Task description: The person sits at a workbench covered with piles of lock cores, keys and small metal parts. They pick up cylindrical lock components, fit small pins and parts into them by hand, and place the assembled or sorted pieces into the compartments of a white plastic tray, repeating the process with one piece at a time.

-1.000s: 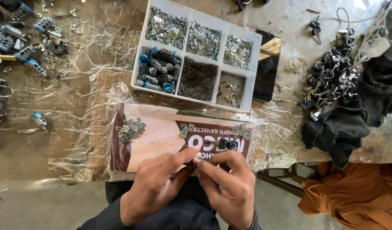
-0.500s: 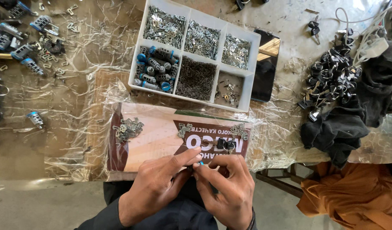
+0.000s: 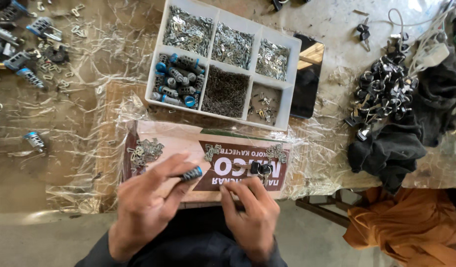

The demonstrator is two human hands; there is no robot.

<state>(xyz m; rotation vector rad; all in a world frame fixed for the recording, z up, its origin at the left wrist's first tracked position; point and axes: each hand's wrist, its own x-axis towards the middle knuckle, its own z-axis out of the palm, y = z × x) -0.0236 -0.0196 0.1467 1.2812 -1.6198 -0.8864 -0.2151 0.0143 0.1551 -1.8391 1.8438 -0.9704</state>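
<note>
My left hand (image 3: pixel 148 200) holds a small dark lock cylinder with a blue end (image 3: pixel 192 173) between thumb and fingertips, just above a brown and white cardboard sheet (image 3: pixel 188 143). My right hand (image 3: pixel 251 212) rests with its fingertips on the near edge of that sheet, close to a small black key piece (image 3: pixel 260 169); whether it pinches anything is hidden. Little piles of metal plates (image 3: pixel 144 150) lie on the cardboard.
A white compartment tray (image 3: pixel 287 94) behind the cardboard holds blue-ended cylinders (image 3: pixel 178 84), metal plates and pins. A black tablet (image 3: pixel 307 79) lies to its right, then a heap of keys (image 3: pixel 381 94) on dark cloth. Loose cylinders (image 3: pixel 20 64) lie far left. Orange cloth (image 3: pixel 411 227) hangs at right.
My hands have come apart. The left hand now carries the cylinder out to the left, and the right hand has dropped its fingertips to the cardboard's edge.
</note>
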